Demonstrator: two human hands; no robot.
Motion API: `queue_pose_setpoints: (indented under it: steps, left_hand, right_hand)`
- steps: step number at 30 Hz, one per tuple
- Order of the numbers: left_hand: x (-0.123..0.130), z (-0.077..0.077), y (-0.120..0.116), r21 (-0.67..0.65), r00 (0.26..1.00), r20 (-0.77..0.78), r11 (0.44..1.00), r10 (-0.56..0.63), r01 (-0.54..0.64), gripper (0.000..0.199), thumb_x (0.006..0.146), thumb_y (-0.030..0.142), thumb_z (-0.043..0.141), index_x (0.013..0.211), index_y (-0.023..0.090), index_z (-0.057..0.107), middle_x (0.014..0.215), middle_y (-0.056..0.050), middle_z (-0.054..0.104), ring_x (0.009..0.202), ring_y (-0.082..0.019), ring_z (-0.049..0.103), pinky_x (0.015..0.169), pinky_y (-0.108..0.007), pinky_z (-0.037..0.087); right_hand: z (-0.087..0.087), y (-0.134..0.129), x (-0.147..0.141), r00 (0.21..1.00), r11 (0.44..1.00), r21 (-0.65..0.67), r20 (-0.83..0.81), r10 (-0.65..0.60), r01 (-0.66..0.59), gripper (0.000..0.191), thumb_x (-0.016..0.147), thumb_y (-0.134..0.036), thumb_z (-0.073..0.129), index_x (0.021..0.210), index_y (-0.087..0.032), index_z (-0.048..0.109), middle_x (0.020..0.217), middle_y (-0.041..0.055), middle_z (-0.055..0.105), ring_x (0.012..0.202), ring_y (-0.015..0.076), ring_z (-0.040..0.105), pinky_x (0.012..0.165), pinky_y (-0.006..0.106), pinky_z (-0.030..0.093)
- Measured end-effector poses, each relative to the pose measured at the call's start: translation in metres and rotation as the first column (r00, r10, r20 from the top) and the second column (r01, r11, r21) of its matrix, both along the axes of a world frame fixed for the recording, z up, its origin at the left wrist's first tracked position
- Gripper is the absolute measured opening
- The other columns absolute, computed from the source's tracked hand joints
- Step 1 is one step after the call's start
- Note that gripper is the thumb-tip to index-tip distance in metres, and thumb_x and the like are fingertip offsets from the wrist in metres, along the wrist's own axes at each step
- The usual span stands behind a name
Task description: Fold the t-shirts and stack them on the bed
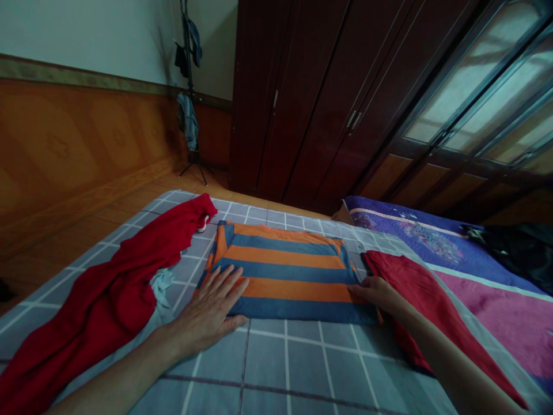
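Dim, bluish, underexposed. Soft daylight from frosted window panes (484,86) at upper right, faint glare there. Weak, diffuse shadows. Strong wide-angle bending at edges; wardrobe (319,98) leaning. Slight softness throughout.

matt striped cloth (285,271), glossy wood wardrobe (311,98)

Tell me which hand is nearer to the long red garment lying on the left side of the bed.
Left. The left hand lies flat on the striped shirt's near left corner, close beside the red garment. The right hand rests at the shirt's right edge, farther away.
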State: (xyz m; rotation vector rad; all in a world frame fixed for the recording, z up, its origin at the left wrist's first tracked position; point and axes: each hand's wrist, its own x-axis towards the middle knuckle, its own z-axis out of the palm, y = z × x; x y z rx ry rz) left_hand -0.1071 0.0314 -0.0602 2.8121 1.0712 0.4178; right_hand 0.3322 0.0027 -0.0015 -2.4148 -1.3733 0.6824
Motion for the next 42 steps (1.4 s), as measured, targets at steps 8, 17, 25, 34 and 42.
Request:
queue_pose_setpoints:
  steps: [8, 17, 25, 34, 42]
  left_hand:
    - [0.0, 0.025, 0.001, -0.079, 0.969, 0.238, 0.996, 0.059, -0.041, 0.048, 0.093, 0.038, 0.045, 0.137, 0.017, 0.045, 0.143, -0.011, 0.043, 0.132, -0.025, 0.038, 0.11, -0.047, 0.03]
    - [0.003, 0.037, 0.006, -0.388, 0.683, 0.637, 0.914, 0.358, -0.117, 0.037, 0.089, 0.034, 0.048, 0.118, 0.015, 0.058, 0.119, -0.012, 0.063, 0.112, -0.024, 0.058, 0.098, -0.04, 0.045]
    - [-0.005, 0.047, 0.022, -0.795, 0.192, 0.605, 0.572, 0.773, 0.202, 0.048, 0.08, 0.045, 0.062, 0.113, 0.011, 0.055, 0.099, -0.013, 0.069, 0.086, -0.021, 0.068, 0.07, -0.028, 0.053]
    - [-0.014, 0.034, 0.036, -0.832, 0.037, 0.482, 0.444, 0.876, 0.332, 0.041, 0.071, 0.038, 0.073, 0.101, 0.016, 0.057, 0.081, 0.0, 0.067, 0.071, -0.012, 0.065, 0.064, -0.02, 0.048]
    - [-0.015, 0.028, 0.035, -0.804, 0.116, 0.562, 0.507, 0.819, 0.31, 0.05, 0.069, 0.04, 0.074, 0.109, 0.015, 0.057, 0.094, -0.005, 0.069, 0.09, -0.021, 0.065, 0.08, -0.03, 0.048]
  right_hand:
    - [0.016, -0.018, -0.033, 0.696, 0.992, -0.002, -0.713, -0.089, 0.125, 0.03, 0.064, -0.04, 0.069, 0.084, -0.019, 0.067, 0.086, 0.0116, 0.072, 0.081, 0.0274, 0.069, 0.075, 0.036, 0.055]
    - [0.025, 0.003, -0.057, 0.626, 0.945, 0.16, -0.778, -0.058, 0.286, 0.028, 0.057, -0.026, 0.073, 0.084, -0.018, 0.069, 0.087, 0.0092, 0.073, 0.08, 0.0271, 0.07, 0.075, 0.033, 0.056]
    - [0.071, 0.073, -0.189, 0.751, 0.908, 0.404, -0.564, 0.343, -0.111, 0.025, 0.065, -0.024, 0.059, 0.088, -0.016, 0.066, 0.079, 0.0059, 0.071, 0.069, 0.022, 0.067, 0.064, 0.031, 0.053]
    - [0.008, 0.041, -0.341, 0.653, 0.633, 0.164, 0.253, 0.714, -0.756, 0.04, 0.074, -0.015, 0.05, 0.114, -0.014, 0.055, 0.099, 0.0134, 0.067, 0.082, 0.0261, 0.065, 0.066, 0.034, 0.048]
    - [0.007, 0.03, -0.334, 0.599, 0.565, 0.2, 0.306, 0.74, -0.8, 0.034, 0.074, -0.013, 0.049, 0.107, -0.017, 0.055, 0.1, 0.0088, 0.064, 0.082, 0.0219, 0.062, 0.065, 0.03, 0.045]
